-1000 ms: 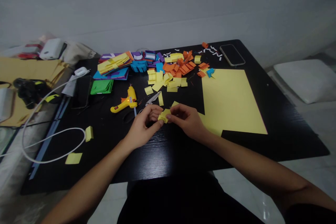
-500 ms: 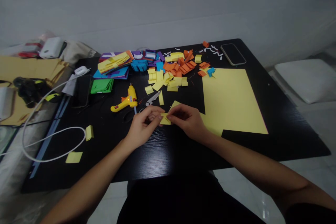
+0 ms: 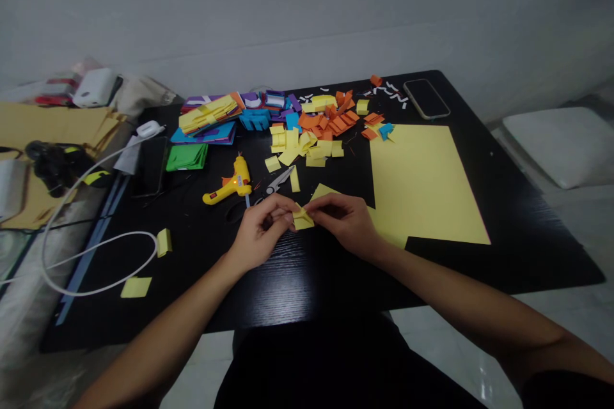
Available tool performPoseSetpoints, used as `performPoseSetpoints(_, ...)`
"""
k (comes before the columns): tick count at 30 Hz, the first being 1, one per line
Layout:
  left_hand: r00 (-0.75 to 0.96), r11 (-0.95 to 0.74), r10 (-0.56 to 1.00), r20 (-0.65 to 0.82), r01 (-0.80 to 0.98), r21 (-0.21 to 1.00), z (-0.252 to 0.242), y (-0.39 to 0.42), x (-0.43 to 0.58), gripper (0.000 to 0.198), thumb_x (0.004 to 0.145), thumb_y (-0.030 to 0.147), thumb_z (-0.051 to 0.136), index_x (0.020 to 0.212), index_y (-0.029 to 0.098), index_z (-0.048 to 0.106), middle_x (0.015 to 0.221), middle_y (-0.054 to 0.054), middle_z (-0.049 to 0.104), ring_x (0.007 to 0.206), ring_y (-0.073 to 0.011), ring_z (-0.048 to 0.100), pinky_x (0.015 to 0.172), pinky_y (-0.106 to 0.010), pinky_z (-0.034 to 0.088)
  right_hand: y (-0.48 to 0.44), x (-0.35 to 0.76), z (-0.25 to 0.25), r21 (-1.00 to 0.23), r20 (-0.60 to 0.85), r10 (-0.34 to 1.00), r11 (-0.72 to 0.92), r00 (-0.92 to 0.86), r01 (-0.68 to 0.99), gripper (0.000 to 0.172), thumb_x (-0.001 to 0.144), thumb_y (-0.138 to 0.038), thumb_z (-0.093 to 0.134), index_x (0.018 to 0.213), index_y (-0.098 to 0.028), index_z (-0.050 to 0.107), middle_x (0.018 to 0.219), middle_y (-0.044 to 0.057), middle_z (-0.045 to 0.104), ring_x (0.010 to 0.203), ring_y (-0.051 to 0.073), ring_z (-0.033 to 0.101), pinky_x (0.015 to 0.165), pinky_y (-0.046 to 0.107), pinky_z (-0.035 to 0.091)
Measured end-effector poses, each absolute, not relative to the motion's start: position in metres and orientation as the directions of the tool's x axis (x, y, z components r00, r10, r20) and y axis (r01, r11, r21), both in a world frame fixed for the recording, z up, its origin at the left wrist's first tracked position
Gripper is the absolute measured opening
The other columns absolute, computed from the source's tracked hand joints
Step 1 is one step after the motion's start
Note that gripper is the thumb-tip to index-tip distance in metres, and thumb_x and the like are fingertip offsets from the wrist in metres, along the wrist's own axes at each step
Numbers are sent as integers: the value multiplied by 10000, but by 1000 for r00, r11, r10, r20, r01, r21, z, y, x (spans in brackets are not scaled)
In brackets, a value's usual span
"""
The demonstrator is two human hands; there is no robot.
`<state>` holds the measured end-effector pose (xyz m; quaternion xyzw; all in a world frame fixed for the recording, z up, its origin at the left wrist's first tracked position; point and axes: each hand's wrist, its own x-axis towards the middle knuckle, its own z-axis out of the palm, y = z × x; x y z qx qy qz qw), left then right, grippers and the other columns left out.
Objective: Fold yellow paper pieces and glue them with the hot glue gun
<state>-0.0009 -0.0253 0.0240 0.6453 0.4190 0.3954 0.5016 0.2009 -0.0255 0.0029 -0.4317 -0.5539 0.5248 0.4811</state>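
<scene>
Between my hands is a small piece of yellow paper [image 3: 302, 220], partly folded, held above the near part of the black table. My left hand [image 3: 263, 230] pinches its left side between thumb and fingers. My right hand [image 3: 343, 220] grips the right side with thumb and forefinger. Fingertips hide part of the paper. Just beyond my left hand lie scissors [image 3: 279, 181] with dark handles, partly covered by that hand. A yellow hot glue gun [image 3: 233, 184] lies to their left. Several small folded yellow papers [image 3: 290, 147] are heaped farther back.
A large yellow sheet [image 3: 426, 182] covers the table's right part. Orange paper pieces [image 3: 330, 121], green paper [image 3: 187, 156] and a phone [image 3: 426, 99] lie toward the back. A white cable [image 3: 100, 239] loops at left, near two loose yellow pieces.
My left thumb has drawn back a little, and the yellow paper is slightly turned, showing more of its fold. Both hands stay in nearly the same place.
</scene>
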Motion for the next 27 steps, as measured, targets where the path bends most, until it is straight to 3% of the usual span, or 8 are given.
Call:
performPoseSetpoints(8,312,-147,947,74,218,965,18,-26,2,213,916,349,734,1050,188,697,876,-38,745,771,-160,699,714,-270,560,-30,200,1,-976,195,970,207,-145,70,53,874,-280,758,877,-248,801,905,35,817,843,201,770,798,358,636)
performPoseSetpoints(18,233,-160,967,98,262,952,19,-25,4,162,860,315,786,934,175,753,783,-25,750,684,-137,671,668,-252,545,-28,201,5,-997,39,977,24,-209,-74,193,849,-358,790,980,-221,755,958,50,796,872,184,761,826,334,631)
performPoseSetpoints(27,225,-172,968,110,279,945,16,-25,4,162,850,326,802,911,184,754,782,-22,749,678,-131,664,656,-246,546,-25,201,1,-998,54,977,58,-205,12,171,872,-388,791,918,-224,774,822,17,772,730,165,715,717,309,600)
